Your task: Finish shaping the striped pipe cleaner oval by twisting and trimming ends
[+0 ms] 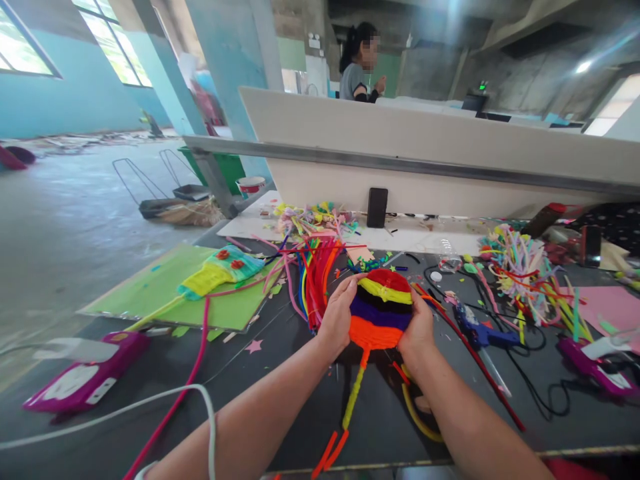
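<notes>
Between my hands is a round, striped pipe-cleaner craft piece [383, 313], with bands of red, yellow, black, purple and orange. A twisted orange and yellow stem hangs from its lower edge and splits into orange ends. My left hand [340, 317] grips the left edge, and my right hand [417, 323] grips the right edge. Some fingers of both hands are hidden behind the piece. Just left of it lies a bundle of red, orange, blue and yellow pipe cleaners [320, 280]. A blue glue gun [485, 333] rests to the right of my right hand.
A green sheet [250, 300] carries a yellow and teal pipe-cleaner piece [220, 273]. Purple power strips [85, 373] lie at both sides, with cables across the dark table. Pipe-cleaner scraps [520, 273] are heaped at right. A phone [377, 207] leans against the white partition [425, 133]; a person stands beyond.
</notes>
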Action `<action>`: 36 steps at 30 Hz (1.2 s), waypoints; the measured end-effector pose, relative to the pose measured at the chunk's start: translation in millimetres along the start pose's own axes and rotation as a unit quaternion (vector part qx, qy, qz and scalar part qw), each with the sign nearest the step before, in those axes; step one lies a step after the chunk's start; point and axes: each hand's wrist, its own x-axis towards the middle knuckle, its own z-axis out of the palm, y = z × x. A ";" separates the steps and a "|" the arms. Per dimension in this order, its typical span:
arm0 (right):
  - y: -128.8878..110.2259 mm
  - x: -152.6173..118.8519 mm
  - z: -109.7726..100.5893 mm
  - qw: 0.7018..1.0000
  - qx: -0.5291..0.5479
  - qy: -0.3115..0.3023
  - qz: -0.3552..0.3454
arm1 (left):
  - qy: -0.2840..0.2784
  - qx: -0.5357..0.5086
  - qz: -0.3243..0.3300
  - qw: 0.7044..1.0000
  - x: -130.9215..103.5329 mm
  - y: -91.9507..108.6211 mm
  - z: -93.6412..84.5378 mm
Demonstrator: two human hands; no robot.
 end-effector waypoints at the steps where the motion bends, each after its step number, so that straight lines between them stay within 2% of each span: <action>1: -0.2 0.2 0.1 1.000 0.000 -0.004 0.003 | 0.002 0.002 0.003 1.000 0.2 0.4 -0.3; 7: -6.1 3.4 2.1 0.997 -0.048 -0.049 0.023 | 0.021 -0.029 -0.019 0.999 1.2 2.7 -6.7; 13: -23.6 12.8 -5.9 0.982 -0.172 -0.077 0.016 | -0.049 -0.125 -0.108 0.985 0.7 -2.6 -9.4; 17: -37.8 24.0 -16.3 0.972 -0.227 -0.060 -0.022 | -0.057 -0.155 -0.164 0.973 3.1 -5.2 -11.1; 21: -51.1 35.4 -26.9 0.976 -0.192 -0.007 -0.104 | -0.113 -0.087 -0.242 0.960 -2.7 -12.2 -10.3; 24: -59.7 39.1 -30.2 0.977 -0.190 -0.009 -0.095 | -0.157 0.005 -0.284 0.946 -11.1 -17.3 -8.0; 28: -66.4 38.6 -29.0 0.977 -0.203 -0.034 -0.052 | -0.194 0.060 -0.282 0.938 -15.4 -17.7 -7.4; 36: -60.0 43.7 -33.5 0.971 -0.231 -0.053 -0.030 | -0.230 0.011 -0.262 0.937 -12.1 -21.4 -13.2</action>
